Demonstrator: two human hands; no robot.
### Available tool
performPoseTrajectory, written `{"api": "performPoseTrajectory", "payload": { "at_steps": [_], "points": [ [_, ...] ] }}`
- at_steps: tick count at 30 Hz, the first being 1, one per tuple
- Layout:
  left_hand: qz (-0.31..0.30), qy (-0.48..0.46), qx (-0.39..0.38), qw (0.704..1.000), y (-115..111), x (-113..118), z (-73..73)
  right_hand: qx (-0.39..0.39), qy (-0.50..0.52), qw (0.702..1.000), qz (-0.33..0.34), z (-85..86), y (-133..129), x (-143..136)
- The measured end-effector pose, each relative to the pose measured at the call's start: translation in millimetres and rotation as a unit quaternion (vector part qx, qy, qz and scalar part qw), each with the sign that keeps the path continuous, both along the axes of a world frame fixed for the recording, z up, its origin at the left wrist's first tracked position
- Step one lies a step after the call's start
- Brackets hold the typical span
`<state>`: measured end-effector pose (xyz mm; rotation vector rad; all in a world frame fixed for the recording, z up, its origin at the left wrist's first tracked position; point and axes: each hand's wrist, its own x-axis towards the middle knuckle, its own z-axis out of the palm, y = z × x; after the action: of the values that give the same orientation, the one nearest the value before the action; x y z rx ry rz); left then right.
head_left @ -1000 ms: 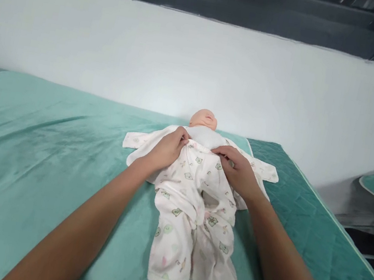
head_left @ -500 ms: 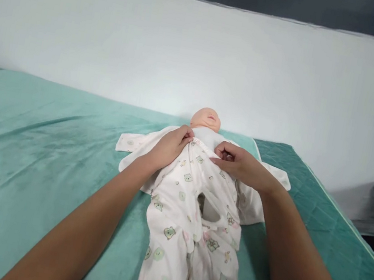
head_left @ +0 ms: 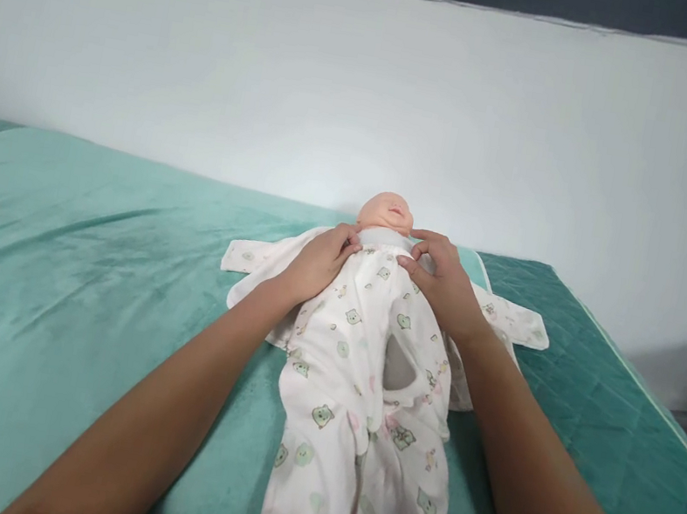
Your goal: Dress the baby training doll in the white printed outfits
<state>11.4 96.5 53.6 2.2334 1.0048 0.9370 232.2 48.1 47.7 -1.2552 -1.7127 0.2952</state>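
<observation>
A baby doll (head_left: pixel 387 211) lies on its back, its head toward the wall. White trousers (head_left: pixel 368 341) with a bear print cover its body up to the chest, with an opening at the crotch. A matching top (head_left: pixel 256 259) is spread out beneath, sleeves to both sides. At the left of the waistband, my left hand (head_left: pixel 324 261) pinches the trousers' edge. My right hand (head_left: pixel 442 276) is at the right of the waistband, thumb on the cloth and fingers bent, the index finger stretched toward the doll's neck.
Green bedding (head_left: pixel 82 264) lies under the doll, with a quilted darker green part (head_left: pixel 575 378) at the right. Behind it rises a white wall (head_left: pixel 346 89). A dark band runs along the top.
The waistband has moved up the doll's chest. My right hand has shifted up toward the neck and its fingers have spread somewhat. My left hand still pinches the left side.
</observation>
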Motion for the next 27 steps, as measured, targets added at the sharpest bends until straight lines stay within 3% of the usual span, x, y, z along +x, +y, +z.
{"api": "performPoseTrajectory", "payload": {
  "at_steps": [3,7,14,20,24,27],
  "points": [
    [0.011,0.001,0.001,1.000,5,1,-1.5,-0.061,0.046,0.996,0.045,-1.8,3,2],
    [0.049,0.023,0.008,0.998,17,4,-1.6,-0.129,0.034,0.991,0.027,1.6,8,7],
    [0.085,0.032,-0.018,0.996,40,10,5.0,-0.131,-0.040,0.989,-0.050,11.6,24,11],
    [0.135,0.029,-0.045,0.989,52,16,2.6,-0.126,-0.063,0.985,-0.097,7.6,57,19],
    [0.146,0.022,-0.047,0.988,51,16,-1.4,-0.116,-0.003,0.990,-0.086,-0.3,64,21],
    [0.118,0.007,-0.054,0.992,44,14,-3.9,-0.091,0.075,0.992,-0.040,-5.3,55,17]
  ]
}}
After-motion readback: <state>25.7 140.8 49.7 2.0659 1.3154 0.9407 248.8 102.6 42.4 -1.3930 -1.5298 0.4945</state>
